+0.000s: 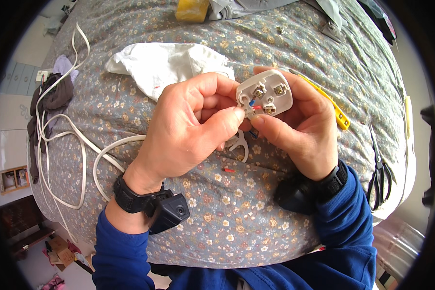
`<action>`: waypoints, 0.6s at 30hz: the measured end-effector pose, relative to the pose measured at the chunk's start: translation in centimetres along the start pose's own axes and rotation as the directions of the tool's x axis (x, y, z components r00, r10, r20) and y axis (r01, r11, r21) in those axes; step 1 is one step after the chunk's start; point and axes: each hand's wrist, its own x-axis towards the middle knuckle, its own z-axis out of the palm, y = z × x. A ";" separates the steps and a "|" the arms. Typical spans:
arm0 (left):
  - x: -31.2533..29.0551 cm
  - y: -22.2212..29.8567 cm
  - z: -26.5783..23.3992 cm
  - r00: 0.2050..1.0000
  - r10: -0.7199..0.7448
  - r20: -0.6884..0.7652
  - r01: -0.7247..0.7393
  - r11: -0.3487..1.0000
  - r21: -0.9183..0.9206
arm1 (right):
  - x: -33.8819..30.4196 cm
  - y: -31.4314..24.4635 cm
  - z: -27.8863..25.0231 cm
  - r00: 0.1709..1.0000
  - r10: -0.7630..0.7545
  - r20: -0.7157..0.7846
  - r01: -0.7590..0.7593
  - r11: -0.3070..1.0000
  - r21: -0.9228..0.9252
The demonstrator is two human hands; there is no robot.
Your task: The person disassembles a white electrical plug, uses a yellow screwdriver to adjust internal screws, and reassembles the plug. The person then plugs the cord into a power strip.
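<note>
Both hands hold an opened white electrical plug housing (286, 102) above the bed, its inner side facing up. Metal terminals show inside it, with short blue and red wire ends at its near left corner. My left hand (179, 123) pinches that corner between thumb and fingers, by the wires. My right hand (307, 128) grips the housing from the right, its fingers behind and its thumb at the lower edge. A white cable (116, 143) passes behind my left wrist; its end is hidden by the hand. Below the hands lies a curved white plastic piece (245, 149), partly hidden.
A white cloth (162, 63) lies beyond my left hand on the flowered bedspread (237, 212). To the right are a yellow utility knife (334, 108) and black scissors (379, 171). A small red scrap (228, 170) lies nearer me. Loose cable loops (84, 169) spread at left.
</note>
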 end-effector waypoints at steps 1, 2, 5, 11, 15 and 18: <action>0.0 0.0 0.1 1.000 0.004 -0.008 -0.004 1.000 -0.030 | 0.0 0.0 0.0 1.000 -0.019 0.000 0.019 1.000 -0.017; -0.1 0.0 0.2 1.000 0.030 -0.006 -0.030 0.999 -0.017 | 0.0 0.0 0.1 0.999 -0.038 0.000 0.037 0.999 -0.034; -0.1 0.1 0.4 0.999 0.037 -0.023 -0.037 0.999 0.000 | -0.1 0.0 0.1 0.998 -0.058 0.001 0.058 0.993 -0.108; -0.3 0.4 0.5 0.998 0.031 -0.052 -0.028 0.997 0.067 | -0.1 -0.2 0.1 0.998 -0.062 0.021 0.064 0.984 -0.165; -0.3 0.3 0.6 0.997 0.051 -0.066 -0.045 0.995 0.093 | -0.1 -0.2 0.3 0.997 -0.073 0.020 0.075 0.987 -0.140; -0.3 0.2 0.5 0.997 0.043 -0.057 -0.039 0.996 0.078 | -0.3 -0.2 0.3 0.999 -0.047 -0.001 0.046 0.988 -0.148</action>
